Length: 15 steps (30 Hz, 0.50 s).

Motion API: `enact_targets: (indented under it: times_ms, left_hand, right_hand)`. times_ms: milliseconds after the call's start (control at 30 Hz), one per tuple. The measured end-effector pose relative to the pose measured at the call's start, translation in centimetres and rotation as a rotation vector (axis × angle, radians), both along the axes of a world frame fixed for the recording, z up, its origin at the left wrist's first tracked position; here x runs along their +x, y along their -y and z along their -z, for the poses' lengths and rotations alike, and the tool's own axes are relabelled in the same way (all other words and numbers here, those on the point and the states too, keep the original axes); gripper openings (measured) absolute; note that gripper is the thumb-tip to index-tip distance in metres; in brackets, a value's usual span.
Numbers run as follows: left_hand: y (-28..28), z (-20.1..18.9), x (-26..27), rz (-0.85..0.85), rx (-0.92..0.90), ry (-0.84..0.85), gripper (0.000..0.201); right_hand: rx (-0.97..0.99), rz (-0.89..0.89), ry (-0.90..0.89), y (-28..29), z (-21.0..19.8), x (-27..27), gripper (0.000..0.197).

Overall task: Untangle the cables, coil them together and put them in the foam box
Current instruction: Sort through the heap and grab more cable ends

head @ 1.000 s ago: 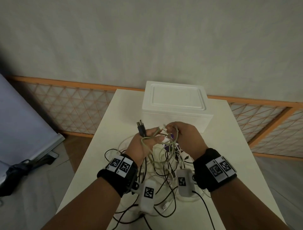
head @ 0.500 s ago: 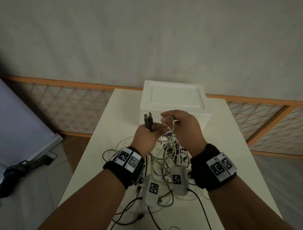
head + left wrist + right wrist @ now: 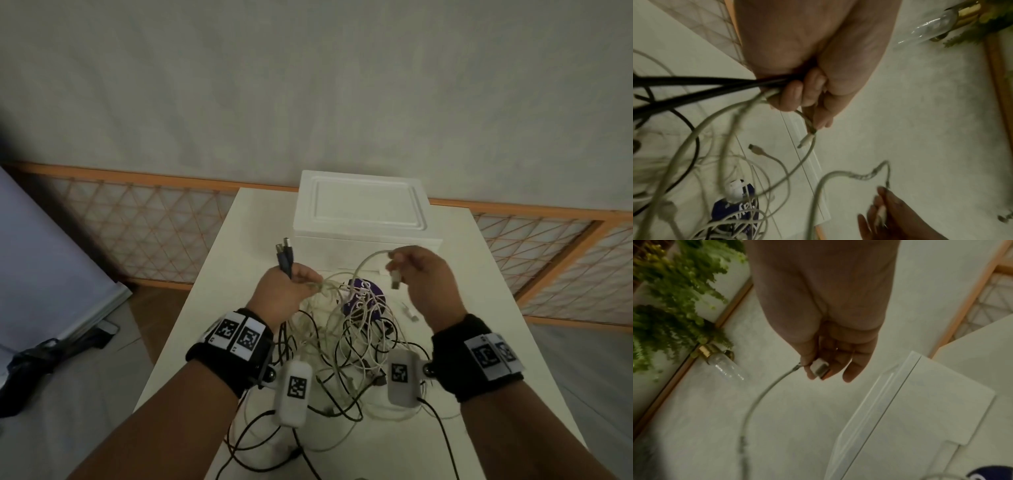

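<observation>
A: Head view: left hand (image 3: 286, 291) grips black plugs (image 3: 285, 255) plus pale cable strands; right hand (image 3: 423, 274) pinches a white cable (image 3: 368, 260) beside its plug. Tangle (image 3: 349, 329) mid-frame on the tabletop (image 3: 462, 308), foam box (image 3: 366, 212) above, lid on.

B: Handling?

A: Light, limp, snag-prone. Hold near plugs. Versus half a second ago, hands have spread apart, drawing that strand out.

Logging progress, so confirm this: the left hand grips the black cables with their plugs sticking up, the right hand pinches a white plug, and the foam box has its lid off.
Wrong on the lid: the head view shows the foam box closed, lid on. The left hand grips the black cables, and the right hand pinches the white plug.
</observation>
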<state>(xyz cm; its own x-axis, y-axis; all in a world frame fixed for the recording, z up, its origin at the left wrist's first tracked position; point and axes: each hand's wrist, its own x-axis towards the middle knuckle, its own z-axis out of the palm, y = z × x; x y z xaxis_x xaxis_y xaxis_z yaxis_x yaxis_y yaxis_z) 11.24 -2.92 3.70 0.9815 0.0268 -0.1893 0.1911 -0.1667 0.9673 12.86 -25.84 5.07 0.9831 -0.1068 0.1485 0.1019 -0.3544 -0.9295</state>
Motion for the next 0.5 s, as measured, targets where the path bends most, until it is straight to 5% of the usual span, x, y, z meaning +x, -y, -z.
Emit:
enact_targets:
  times_ms: [267, 333, 400, 500]
  left_hand:
    - [-2.4, 1.5, 0.2, -0.272, -0.104, -0.040, 0.009]
    - [-2.9, 1.8, 0.0, -0.271, -0.087, -0.054, 0.010]
    - [-2.7, 1.7, -0.3, -0.231, -0.065, -0.053, 0.011]
    - [-1.0, 0.9, -0.8, -0.091, -0.079, -0.036, 0.016]
  right_hand:
    - [-0.094, 0.515, -0.012, 6.9, 0.0, 0.1, 0.014]
    - [-0.278, 0.563, 0.007, 7.9, -0.3, -0.6, 0.022]
    - [-0.471, 0.468, 0.083, 6.7, -0.8, -1.2, 0.034]
    - [-0.567, 0.046, 0.244, 1.2, -1.3, -1.9, 0.039]
